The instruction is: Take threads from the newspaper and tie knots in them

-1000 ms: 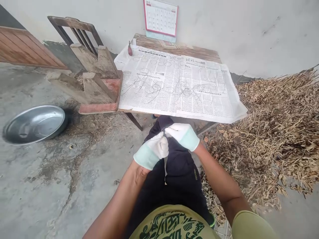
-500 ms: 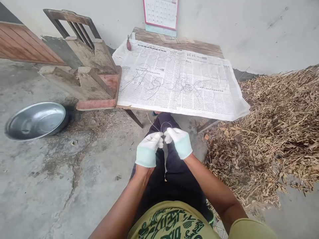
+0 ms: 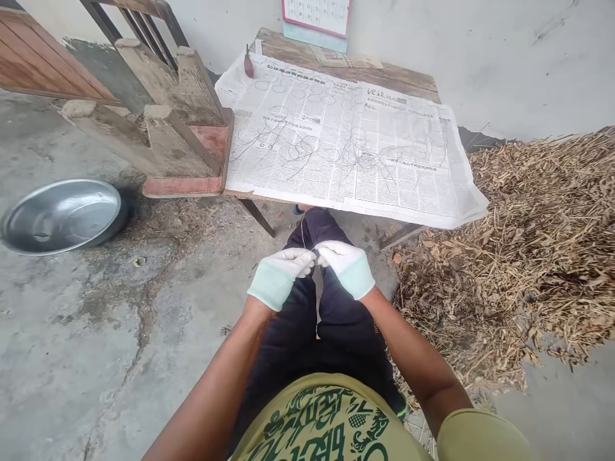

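Note:
Both hands wear white gloves with pale green cuffs and meet above my lap in dark trousers. My left hand and my right hand each pinch a thin pale thread, fingertips almost touching. One end of the thread sticks up from the pinch. In front of me a low wooden table carries a spread newspaper with several looped threads lying on it.
A metal basin sits on the concrete floor at the left. A worn wooden chair stands beside the table's left end. Dry straw and husks are piled at the right. A calendar hangs on the wall.
The small loop of thread above my fingers has drawn in to a single upright strand. My hands stayed together over my lap, and the view tilted a little downward.

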Available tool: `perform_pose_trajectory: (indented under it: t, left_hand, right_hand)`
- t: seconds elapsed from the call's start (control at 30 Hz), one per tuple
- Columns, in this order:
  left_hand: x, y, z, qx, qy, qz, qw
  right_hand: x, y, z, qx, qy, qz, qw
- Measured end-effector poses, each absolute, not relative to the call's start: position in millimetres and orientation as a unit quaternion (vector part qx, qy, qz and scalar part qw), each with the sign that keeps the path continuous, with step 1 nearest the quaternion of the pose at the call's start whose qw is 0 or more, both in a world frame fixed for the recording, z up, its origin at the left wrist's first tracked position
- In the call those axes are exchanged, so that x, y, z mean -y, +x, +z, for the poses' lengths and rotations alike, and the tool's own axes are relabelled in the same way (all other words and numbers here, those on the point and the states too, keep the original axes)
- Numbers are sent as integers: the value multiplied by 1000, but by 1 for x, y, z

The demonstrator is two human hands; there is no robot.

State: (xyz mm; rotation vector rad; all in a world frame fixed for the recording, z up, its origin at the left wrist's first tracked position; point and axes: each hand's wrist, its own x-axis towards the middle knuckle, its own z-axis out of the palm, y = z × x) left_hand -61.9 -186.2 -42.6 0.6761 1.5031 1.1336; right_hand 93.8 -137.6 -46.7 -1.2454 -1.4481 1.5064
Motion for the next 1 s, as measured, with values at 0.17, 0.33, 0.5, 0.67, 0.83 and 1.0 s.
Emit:
perform_pose_trajectory:
  t: [0.17, 0.33, 0.5, 0.67, 0.83, 1.0]
  left_hand:
    - [188, -65, -37, -629, 302, 471, 539]
    - [189, -65, -38, -631, 314, 455, 545]
    - [182, -68, -44, -637, 351, 418, 545]
    - [180, -65, -47, -612, 375, 382, 583]
    - [181, -62, -48, -591, 381, 345, 622]
    - [180, -67, -44, -591, 388, 344, 618]
  right_hand:
    - [140, 94, -51, 536, -487, 590, 356]
    - [145, 95, -62, 552, -472, 595, 345]
    - [143, 99, -60, 588, -483, 578, 295]
    - [129, 104, -42, 607, -453, 607, 239]
    - [122, 108, -45, 563, -421, 661, 261]
    - [126, 111, -60, 509, -400, 687, 330]
